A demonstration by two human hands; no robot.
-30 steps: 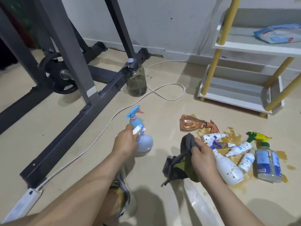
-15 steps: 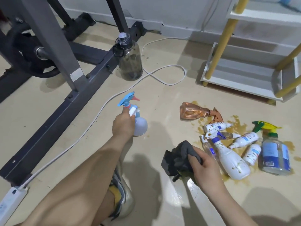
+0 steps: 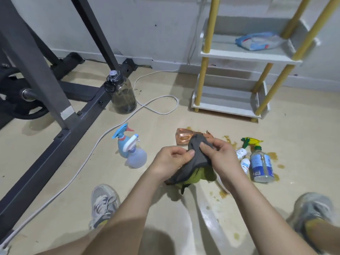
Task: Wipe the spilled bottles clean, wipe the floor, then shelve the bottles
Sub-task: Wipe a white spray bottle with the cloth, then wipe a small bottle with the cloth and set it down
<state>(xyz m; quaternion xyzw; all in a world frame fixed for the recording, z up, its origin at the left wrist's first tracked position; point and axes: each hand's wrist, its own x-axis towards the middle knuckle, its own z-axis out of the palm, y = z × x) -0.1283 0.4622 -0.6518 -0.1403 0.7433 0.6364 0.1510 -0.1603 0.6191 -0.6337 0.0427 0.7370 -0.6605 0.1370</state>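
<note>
A grey and green cloth (image 3: 197,162) hangs between both hands above the floor. My left hand (image 3: 171,161) pinches its left side and my right hand (image 3: 221,159) grips its top right. Behind them lies an orange bottle (image 3: 183,139) on its side. A clear bottle with a blue label and green-yellow trigger (image 3: 261,163) and small white bottles (image 3: 242,156) lie in a brown spill (image 3: 230,141) to the right; more of the pile is hidden by my right hand. A blue spray bottle (image 3: 131,149) stands alone on the floor at the left.
A white shelf unit with yellow posts (image 3: 230,105) stands at the back right, a blue packet (image 3: 257,41) on its upper tier. A dark water jug (image 3: 122,94), a white cable (image 3: 103,137) and a grey exercise frame (image 3: 55,100) occupy the left. My shoes (image 3: 104,203) flank the spill.
My left hand let go of the blue spray bottle, which now stands on the floor, and came over to take the cloth. The view tilted up toward the shelf.
</note>
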